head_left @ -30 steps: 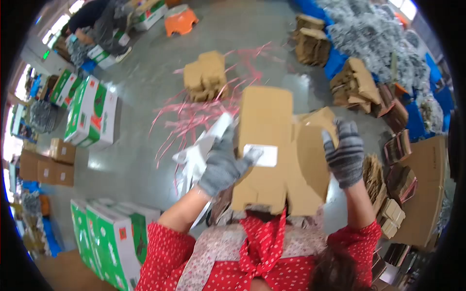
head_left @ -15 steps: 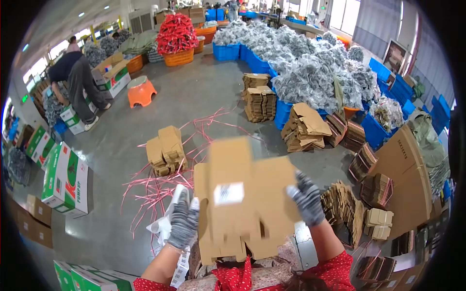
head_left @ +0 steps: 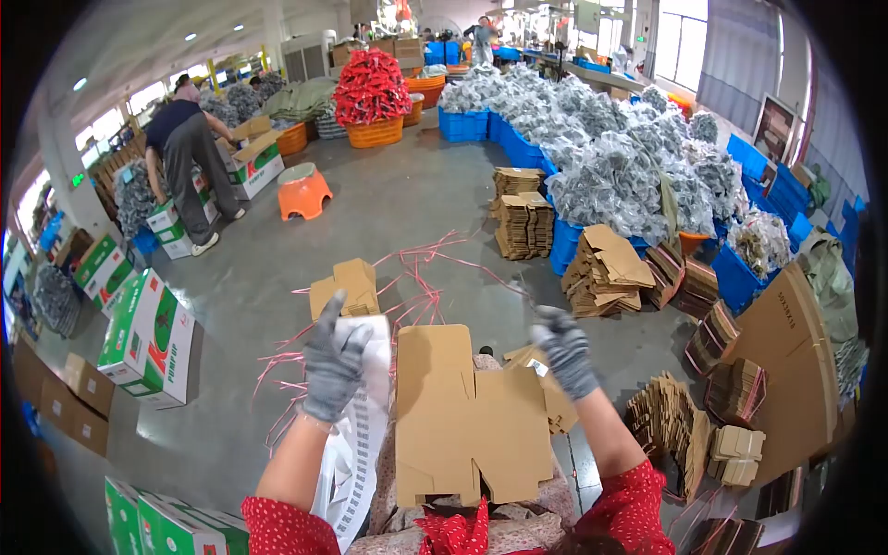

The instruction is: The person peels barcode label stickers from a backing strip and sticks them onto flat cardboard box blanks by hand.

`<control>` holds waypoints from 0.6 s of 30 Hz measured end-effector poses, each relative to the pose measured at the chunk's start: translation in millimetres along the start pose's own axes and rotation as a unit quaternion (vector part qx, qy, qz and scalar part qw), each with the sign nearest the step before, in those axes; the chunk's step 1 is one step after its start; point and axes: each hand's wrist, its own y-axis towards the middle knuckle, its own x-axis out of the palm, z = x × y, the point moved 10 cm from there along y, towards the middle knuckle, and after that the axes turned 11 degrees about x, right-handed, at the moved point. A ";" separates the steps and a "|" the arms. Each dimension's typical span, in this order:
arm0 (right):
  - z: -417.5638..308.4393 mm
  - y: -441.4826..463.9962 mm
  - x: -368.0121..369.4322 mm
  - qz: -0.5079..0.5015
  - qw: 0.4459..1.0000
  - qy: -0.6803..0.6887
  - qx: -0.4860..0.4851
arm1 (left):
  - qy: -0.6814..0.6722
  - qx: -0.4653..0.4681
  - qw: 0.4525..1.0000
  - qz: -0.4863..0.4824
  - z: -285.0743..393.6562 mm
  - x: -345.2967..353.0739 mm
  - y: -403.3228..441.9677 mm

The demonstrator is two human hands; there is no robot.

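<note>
My left hand (head_left: 335,365), in a grey glove, is raised with its index finger stretched up. It holds a long white strip of labels (head_left: 356,444) that hangs beside its thumb and down over my lap; the exact grip is partly hidden. On my lap lies a flattened cardboard box (head_left: 444,416), plain side up. Beyond it, to the right, another flattened box (head_left: 560,407) with a white label lies partly hidden. My right hand (head_left: 566,351), also gloved, is just above that labelled box, fingers somewhat blurred and apart, with nothing visible in them.
Pink strapping (head_left: 421,277) and a stack of flattened boxes (head_left: 347,287) lie on the floor ahead. More stacks (head_left: 606,273) stand right, beside blue bins (head_left: 564,245) of bagged goods. Printed cartons (head_left: 148,338) stand left. A person (head_left: 190,157) bends near an orange stool (head_left: 303,192).
The labelled box has left both hands and dropped to the right beyond my lap. A plain box now shows on my lap. My left hand has risen with the strip; the view has shifted.
</note>
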 end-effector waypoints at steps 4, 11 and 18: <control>-118.3 -48.8 156.8 -0.124 0.982 -0.029 -0.139 | -0.109 -0.032 0.993 0.023 28.2 30.3 42.0; -146.2 -35.5 177.9 -0.074 0.980 -0.103 -0.154 | -0.154 -0.082 0.984 -0.042 50.1 21.8 53.0; -146.2 -38.9 185.9 -0.069 0.971 -0.144 -0.179 | -0.161 -0.160 0.961 -0.158 44.8 23.5 31.3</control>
